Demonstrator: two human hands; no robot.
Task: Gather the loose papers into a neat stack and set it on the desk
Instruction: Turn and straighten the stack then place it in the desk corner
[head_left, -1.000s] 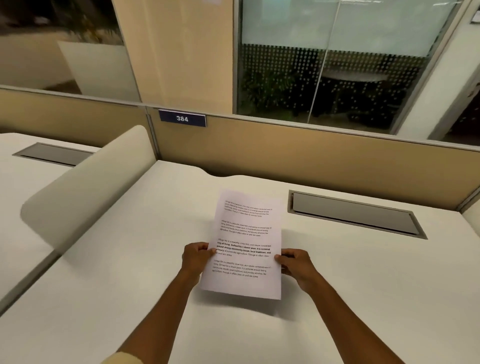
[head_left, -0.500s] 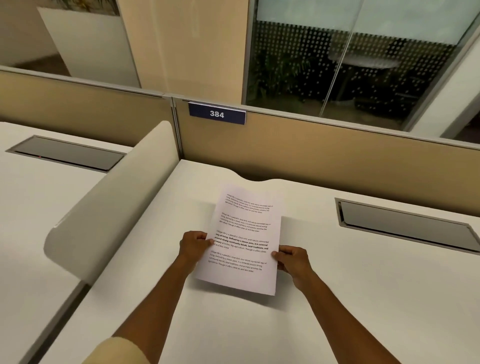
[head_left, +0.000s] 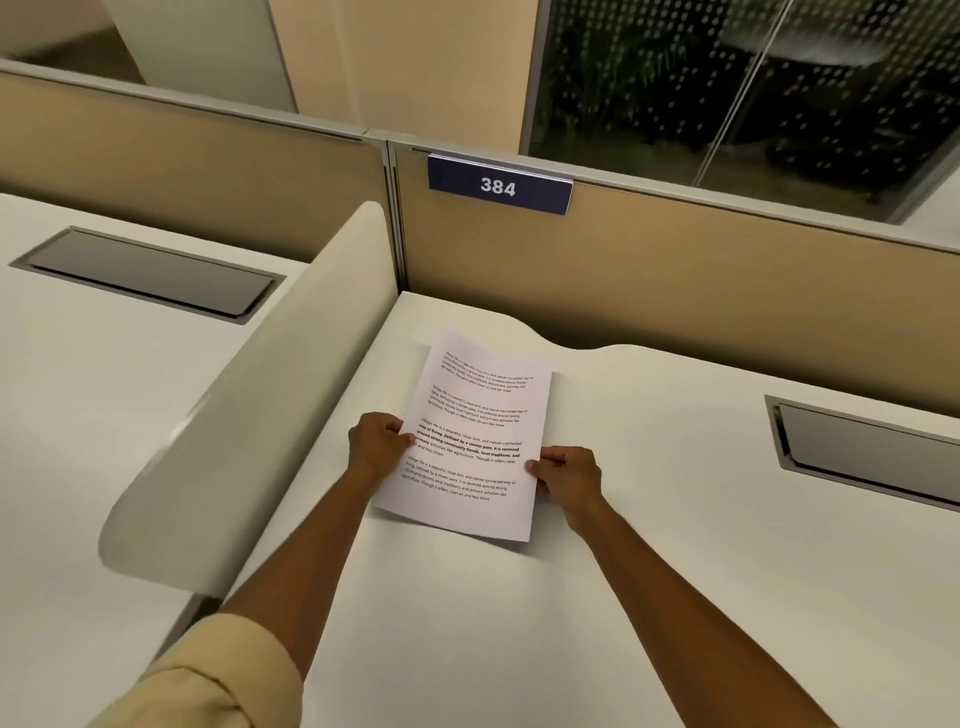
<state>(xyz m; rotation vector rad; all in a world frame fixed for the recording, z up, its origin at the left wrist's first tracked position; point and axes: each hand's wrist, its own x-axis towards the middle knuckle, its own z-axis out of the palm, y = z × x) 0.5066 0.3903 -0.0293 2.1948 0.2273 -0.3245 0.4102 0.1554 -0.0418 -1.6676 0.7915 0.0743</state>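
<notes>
**Printed papers held at both edges above the white desk**

A stack of printed papers (head_left: 475, 441) is seen in the middle of the frame, held by 2 hands. Its left edge is gripped by the left hand (head_left: 376, 447), with the thumb laid on the printed face and the other fingers curled below the sheet. Its right edge is gripped in the same manner by the right hand (head_left: 569, 475), a little lower in the frame. Both hands are closed on the paper, not spread.

The stack is turned slightly, so that its top leans to the right of the frame. 4 blocks of black text are printed on the upper sheet, and some lines of the 3rd block are in bold. A soft shadow is cast under the lower edge of the stack on the desk (head_left: 649, 597), so the near part seems lifted a little; whether the far edge touches the surface cannot be told. How many sheets are in the stack cannot be counted.

A beige partition (head_left: 675, 291) is placed along the far side of the desk, and a dark blue plate with the number 384 (head_left: 498, 184) is fixed on its top edge. A curved white divider (head_left: 270, 405) is standing at the left of the desk. A grey cable hatch (head_left: 872, 452) is set into the desk at the right edge of the frame, well apart from the papers. A pale yellow sleeve (head_left: 218, 675) is visible at the lower left.
</notes>
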